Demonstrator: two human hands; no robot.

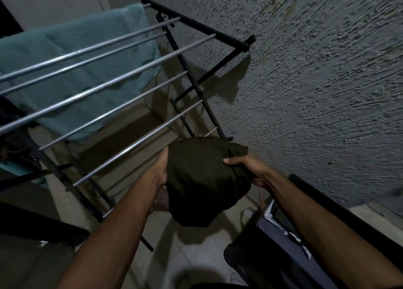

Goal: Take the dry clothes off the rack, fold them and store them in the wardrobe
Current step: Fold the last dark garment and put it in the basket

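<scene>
Towelling comes first on the far left: a teal terry towel (72,70) draped over the back rails of the folding drying rack of grey metal rods on a black frame (122,75), its pile thick and its lower edge hanging slack below the rods. The near rods stand bare, smooth and round, slanting down towards the person. Next comes the left hand (156,171), laid flat against the left edge of the dark olive folded garment (205,179), palm to the cloth with straight fingers, holding it up rather than clutching it. The garment is held in the air between the two hands, just in front of the rack's near corner and touching no rod, its lower end sagging in a rounded lobe. It looks light and limp, a thin matt weave that should fold easily and slip little; I would hold it at the two upper corners so the folds stay stacked. The right hand (250,171) pinches the upper right corner, thumb on top and fingers curled beneath. Behind it runs a rough grey combed-plaster wall (316,70), and low at the right lies dark cloth I cannot identify.
</scene>
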